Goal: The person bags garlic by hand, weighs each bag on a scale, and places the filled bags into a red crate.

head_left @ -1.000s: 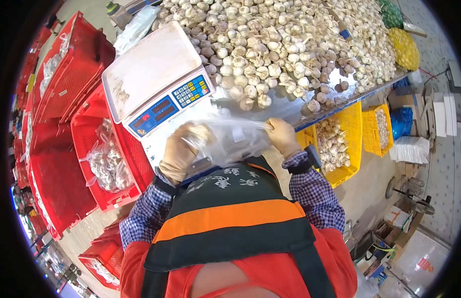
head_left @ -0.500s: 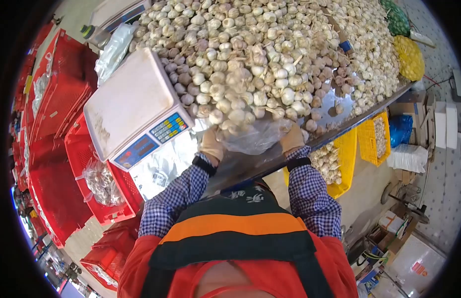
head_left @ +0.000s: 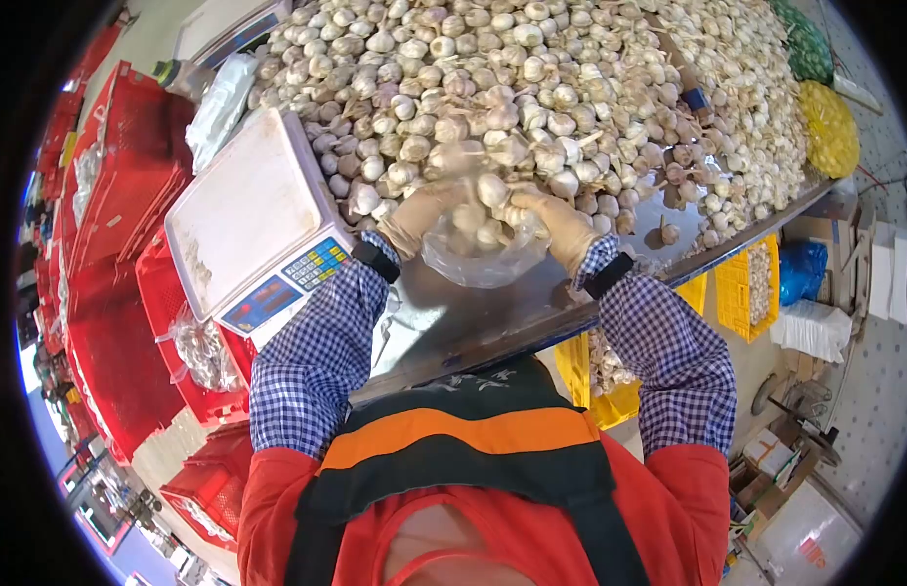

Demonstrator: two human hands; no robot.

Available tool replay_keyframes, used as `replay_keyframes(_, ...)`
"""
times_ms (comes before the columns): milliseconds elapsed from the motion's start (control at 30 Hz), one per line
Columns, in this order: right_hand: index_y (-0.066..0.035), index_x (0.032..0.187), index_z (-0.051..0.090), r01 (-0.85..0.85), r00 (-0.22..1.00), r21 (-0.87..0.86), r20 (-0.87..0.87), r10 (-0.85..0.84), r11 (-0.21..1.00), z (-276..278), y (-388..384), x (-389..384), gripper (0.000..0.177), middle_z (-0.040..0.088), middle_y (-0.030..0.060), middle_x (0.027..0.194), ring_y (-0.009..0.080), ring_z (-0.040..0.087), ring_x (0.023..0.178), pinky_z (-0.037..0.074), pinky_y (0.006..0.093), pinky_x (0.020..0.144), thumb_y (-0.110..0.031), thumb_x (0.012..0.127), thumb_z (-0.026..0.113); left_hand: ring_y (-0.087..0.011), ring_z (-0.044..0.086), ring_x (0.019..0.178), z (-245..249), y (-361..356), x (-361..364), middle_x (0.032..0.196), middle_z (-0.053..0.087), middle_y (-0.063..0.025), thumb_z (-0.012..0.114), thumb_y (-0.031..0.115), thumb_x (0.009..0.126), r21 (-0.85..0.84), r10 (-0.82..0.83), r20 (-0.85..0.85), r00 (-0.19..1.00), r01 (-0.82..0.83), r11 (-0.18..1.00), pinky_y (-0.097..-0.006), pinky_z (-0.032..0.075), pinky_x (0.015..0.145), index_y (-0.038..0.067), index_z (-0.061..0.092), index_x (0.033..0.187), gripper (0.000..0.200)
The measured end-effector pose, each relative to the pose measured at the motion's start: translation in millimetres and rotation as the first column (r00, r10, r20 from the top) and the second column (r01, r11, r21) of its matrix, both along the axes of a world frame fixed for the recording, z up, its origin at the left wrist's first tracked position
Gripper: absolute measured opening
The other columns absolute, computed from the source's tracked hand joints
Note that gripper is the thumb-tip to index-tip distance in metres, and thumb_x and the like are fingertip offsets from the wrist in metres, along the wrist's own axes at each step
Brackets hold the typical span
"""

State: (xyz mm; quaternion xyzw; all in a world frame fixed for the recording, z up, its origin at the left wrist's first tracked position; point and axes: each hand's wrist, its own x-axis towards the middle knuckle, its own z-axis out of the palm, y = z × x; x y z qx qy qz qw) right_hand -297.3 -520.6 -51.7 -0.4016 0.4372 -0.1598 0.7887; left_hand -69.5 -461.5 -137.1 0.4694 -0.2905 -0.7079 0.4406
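A clear plastic bag (head_left: pixel 485 262) hangs between my gloved hands over the front of the metal table, its mouth toward the garlic heap. Several garlic bulbs (head_left: pixel 491 232) sit in its mouth, and one bulb rests highest between my hands. My left hand (head_left: pixel 414 221) curls round the bag's left side, its fingertips partly hidden behind bulbs. On the right side, my right hand (head_left: pixel 559 230) has its fingers bent at the bag's rim, close to the top bulb. The large heap of garlic (head_left: pixel 453 88) lies just beyond both hands.
A white scale (head_left: pixel 263 210) stands to the left. Red crates (head_left: pixel 131 166) are stacked beyond it. Yellow crates of garlic (head_left: pixel 624 400) stand below the table's right edge (head_left: pixel 707 252). A yellow mesh sack (head_left: pixel 829 129) sits at the far right.
Both hands have moved up toward the heap and closer together. Garlic bulbs now show in the mouth of the bag, which earlier hung stretched flat between my hands.
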Motion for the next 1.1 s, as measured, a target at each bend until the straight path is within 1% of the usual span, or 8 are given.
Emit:
replay_keyframes(67,-0.003,0.121,0.059,-0.218,0.974,-0.514,-0.06,0.219,0.83,-7,9,0,0.037,0.064,0.0074,0.108,0.0136,0.055,0.104,0.04,0.0271,0.092,-0.025,0.092,0.053,-0.0111,0.059,0.098,25,16,6,0.11,0.065,-0.0043,0.052,0.017,0.096,0.037,0.09,-0.035,0.995,-0.089,0.995,-0.0217,0.047,0.085,0.003,0.059,0.119,0.029)
replay_keyframes(267,-0.006,0.125,0.056,0.01,0.977,-0.298,-0.199,-0.073,0.954,43,50,9,0.031,0.064,-0.0001,0.108,0.0017,0.05,0.07,0.043,0.0176,0.059,-0.017,0.096,0.051,-0.0006,0.037,0.04,130,65,43,0.101,0.068,-0.0054,0.049,0.024,0.098,-0.066,0.51,0.095,0.855,-0.506,0.86,-0.0165,0.027,0.035,0.007,0.062,0.098,0.021)
replay_keyframes(500,-0.005,0.124,0.057,0.097,0.993,-0.492,0.109,-0.049,0.865,140,58,134,0.033,0.058,-0.0042,0.078,0.0011,0.034,0.057,0.032,0.0177,0.051,-0.007,0.096,0.042,-0.001,0.032,0.038,211,113,151,0.102,0.068,-0.0094,0.049,0.028,0.098,-0.462,0.828,-0.095,0.553,-0.761,0.456,-0.018,0.028,0.037,0.008,0.062,0.104,0.024)
replay_keyframes(633,-0.003,0.122,0.059,0.091,0.955,-0.531,0.285,0.077,0.842,150,59,224,0.039,0.063,0.0066,0.112,0.0135,0.061,0.098,0.047,0.0237,0.086,0.003,0.086,0.045,0.0001,0.031,0.039,218,154,214,0.108,0.067,-0.0075,0.049,0.032,0.097,-0.605,0.889,-0.079,0.451,-0.73,0.317,-0.0173,0.028,0.038,0.009,0.063,0.108,0.028)
replay_keyframes(767,-0.01,0.118,0.063,-0.003,0.988,-0.783,0.092,0.121,0.623,68,46,288,0.034,0.063,-0.0023,0.094,0.0013,0.045,0.062,0.039,0.017,0.056,0.001,0.089,0.051,-0.0007,0.04,0.044,172,178,268,0.11,0.067,-0.0083,0.053,0.03,0.096,-0.536,0.954,-0.033,0.299,-0.811,0.236,-0.0168,0.031,0.04,0.008,0.063,0.112,0.029)
replay_keyframes(867,-0.009,0.119,0.062,-0.288,0.957,-0.885,-0.252,0.145,0.367,20,37,305,0.033,0.063,-0.0011,0.095,0.0032,0.048,0.063,0.041,0.0179,0.057,-0.001,0.088,0.053,-0.0045,0.051,0.053,159,206,284,0.106,0.068,-0.0081,0.057,0.025,0.094,-0.456,0.908,0.136,0.396,-0.789,0.412,-0.0181,0.04,0.048,0.006,0.063,0.113,0.028)
replay_keyframes(967,-0.005,0.121,0.059,-0.291,0.956,-0.708,-0.195,0.217,0.644,50,55,292,0.034,0.064,0.0065,0.097,0.0118,0.059,0.077,0.048,0.024,0.07,-0.006,0.087,0.057,-0.0051,0.051,0.054,160,224,290,0.106,0.067,-0.0087,0.054,0.02,0.095,-0.493,0.854,0.37,0.366,-0.701,0.515,-0.0176,0.042,0.051,0.002,0.061,0.116,0.028)
replay_keyframes(1100,-0.004,0.129,0.049,-0.413,0.903,-0.875,-0.429,-0.007,0.253,108,79,288,0.054,0.051,0.0169,0.125,0.0221,0.051,0.114,0.045,0.0343,0.097,-0.015,0.08,0.07,-0.0191,0.065,0.094,168,246,304,0.111,0.066,-0.0135,0.061,0.02,0.089,-0.627,0.756,0.63,0.178,-0.458,0.63,-0.028,0.049,0.083,-0.003,0.056,0.119,0.038)
